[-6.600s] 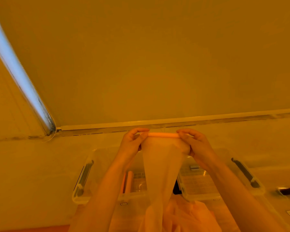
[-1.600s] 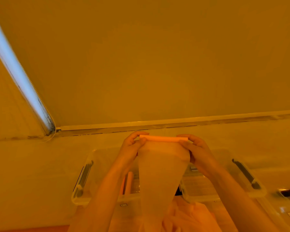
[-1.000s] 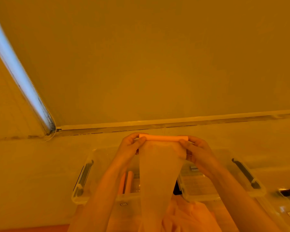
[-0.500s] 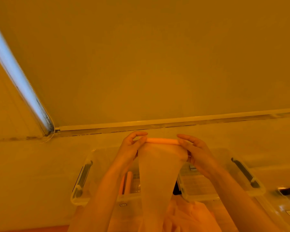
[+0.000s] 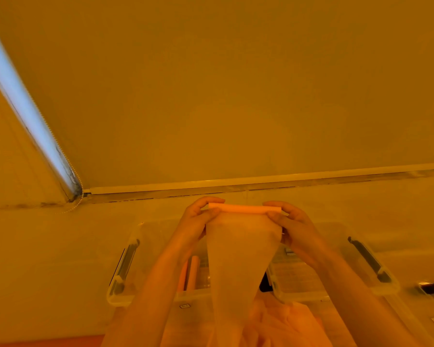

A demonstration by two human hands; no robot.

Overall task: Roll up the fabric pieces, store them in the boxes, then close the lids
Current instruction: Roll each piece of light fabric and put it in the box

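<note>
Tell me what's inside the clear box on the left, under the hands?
Inside the left clear box at least two rolled fabric pieces lie side by side. The left hand and forearm, plus the hanging fabric, cover much of the box, so anything else in there cannot be seen.

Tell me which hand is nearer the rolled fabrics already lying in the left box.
Left. The left hand grips the roll's end almost above the stored rolls in the left box; the right hand grips the other end, over the right box.
</note>
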